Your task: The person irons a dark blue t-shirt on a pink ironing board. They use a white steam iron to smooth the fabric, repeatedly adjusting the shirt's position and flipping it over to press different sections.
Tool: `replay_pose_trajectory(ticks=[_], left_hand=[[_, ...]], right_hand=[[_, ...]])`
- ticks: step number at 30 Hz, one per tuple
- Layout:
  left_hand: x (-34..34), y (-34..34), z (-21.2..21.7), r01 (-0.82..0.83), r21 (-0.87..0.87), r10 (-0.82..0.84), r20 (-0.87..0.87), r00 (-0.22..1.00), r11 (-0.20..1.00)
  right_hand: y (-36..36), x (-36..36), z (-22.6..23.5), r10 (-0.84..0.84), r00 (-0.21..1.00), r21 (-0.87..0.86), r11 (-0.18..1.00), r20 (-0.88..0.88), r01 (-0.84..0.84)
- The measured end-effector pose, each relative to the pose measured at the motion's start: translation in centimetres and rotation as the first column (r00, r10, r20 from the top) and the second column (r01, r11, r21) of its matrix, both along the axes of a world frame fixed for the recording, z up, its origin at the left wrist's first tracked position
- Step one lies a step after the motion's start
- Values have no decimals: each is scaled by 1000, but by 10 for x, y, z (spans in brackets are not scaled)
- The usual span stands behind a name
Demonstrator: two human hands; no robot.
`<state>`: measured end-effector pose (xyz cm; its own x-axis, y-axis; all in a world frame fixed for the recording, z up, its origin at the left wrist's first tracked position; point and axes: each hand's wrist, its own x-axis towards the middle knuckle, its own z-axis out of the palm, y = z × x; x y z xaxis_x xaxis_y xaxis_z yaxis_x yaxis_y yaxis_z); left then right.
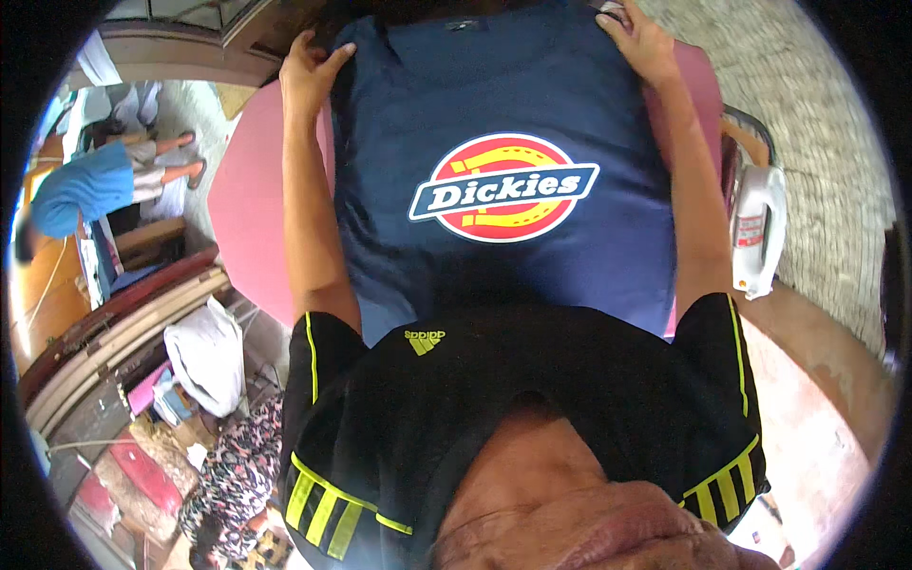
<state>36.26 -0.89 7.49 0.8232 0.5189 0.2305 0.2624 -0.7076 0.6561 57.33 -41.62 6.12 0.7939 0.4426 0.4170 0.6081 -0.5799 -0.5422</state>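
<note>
A navy blue T-shirt [503, 104] lies spread over a pink-covered board [252, 190], its neckline at the far end and a red, yellow and white printed emblem on its chest. Both my arms reach forward along its sides. At the far left shoulder, my left hand [309, 76] is closed on the dark cloth, thumb on the shirt's edge. My right hand [646, 43] grips the opposite shoulder between thumb and fingers; some fingertips are cut off by the picture's upper rim. A white iron [758, 233] stands to the right of the board, apart from my right arm.
Another person in a blue top [90, 185] is off to the left. Wooden planks [123, 328], a whitish cloth bundle [204, 356] and a patterned cloth [237, 465] lie on the left side. Right of the board is a light, streaky floor [798, 104].
</note>
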Motion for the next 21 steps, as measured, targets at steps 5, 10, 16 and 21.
replay_pose_trajectory(ticks=[5, 10, 16, 21], left_hand=[[17, 47, -10, 142, 63, -135, -108, 985, 988], [14, 55, -28, 165, 170, -184, 99, 978, 972], [-149, 58, 21, 266, 89, -212, -392, 895, 960], [-273, -59, 7, -161, -307, 51, -338, 940, 938]], right_hand=[[-20, 68, -39, 42, 984, -51, 997, -172, -51], [-19, 85, -40, -45, 999, -275, 960, 23, 49], [26, -31, 19, 145, 981, -85, 987, 132, -134], [85, -207, 43, 625, 739, 228, 781, -253, -582]])
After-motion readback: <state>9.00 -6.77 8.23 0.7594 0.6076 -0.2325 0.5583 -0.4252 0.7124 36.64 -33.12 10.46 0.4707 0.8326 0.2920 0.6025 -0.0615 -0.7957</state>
